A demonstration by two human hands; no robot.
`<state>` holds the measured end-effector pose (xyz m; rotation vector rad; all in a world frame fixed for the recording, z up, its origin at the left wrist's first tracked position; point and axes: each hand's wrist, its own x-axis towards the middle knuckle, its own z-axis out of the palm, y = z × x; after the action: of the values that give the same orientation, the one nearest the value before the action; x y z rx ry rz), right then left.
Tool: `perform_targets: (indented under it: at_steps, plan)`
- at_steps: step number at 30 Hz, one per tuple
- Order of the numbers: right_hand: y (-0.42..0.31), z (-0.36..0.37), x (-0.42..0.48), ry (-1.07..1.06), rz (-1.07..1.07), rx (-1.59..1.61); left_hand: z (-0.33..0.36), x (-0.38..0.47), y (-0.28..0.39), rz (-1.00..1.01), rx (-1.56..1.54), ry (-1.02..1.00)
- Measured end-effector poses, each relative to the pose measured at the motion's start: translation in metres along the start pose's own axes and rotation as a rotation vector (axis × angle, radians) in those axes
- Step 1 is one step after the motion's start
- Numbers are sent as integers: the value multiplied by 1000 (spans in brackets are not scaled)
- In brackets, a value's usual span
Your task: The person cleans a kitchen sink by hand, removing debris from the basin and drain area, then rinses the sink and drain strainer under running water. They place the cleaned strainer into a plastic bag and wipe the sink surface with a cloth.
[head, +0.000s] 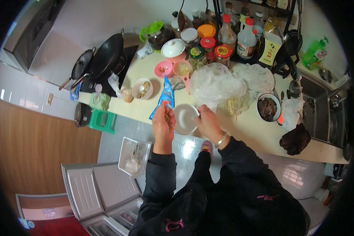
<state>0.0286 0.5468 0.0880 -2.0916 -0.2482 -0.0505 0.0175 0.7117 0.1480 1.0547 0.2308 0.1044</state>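
Note:
My left hand (162, 125) is cupped around a clump of small brown food pieces (168, 115); the kind of food cannot be made out. Beyond its fingers a blue plastic packet (166, 93) lies along the counter, partly hidden by the hand. My right hand (209, 123), with a bracelet at the wrist, grips the right side of a white bowl (185, 118). The bowl is level at the counter's front edge, just right of my left hand, and its visible inside is bare.
Left on the counter (247, 134) are a black wok (107, 56) and a white bowl with chopped food (142, 88). Jars and bottles line the back. A clear plastic bag (216, 81), a dish of dark food (268, 107) and the sink (317, 109) are rightward. An open freezer (103, 188) stands behind-left.

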Motion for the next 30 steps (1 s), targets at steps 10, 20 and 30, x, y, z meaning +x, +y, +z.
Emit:
perform_targets:
  at_steps: [10, 20, 30]
  plan:
    - [17, 53, 75, 219, 142, -87, -29, 108, -20, -157, 643, -228]
    - [20, 50, 62, 212, 271, 193, -31, 132, 16, -186, 669, -455]
    - [-15, 8, 19, 60, 345, 362, -31, 143, 11, 413, 1361, -626]
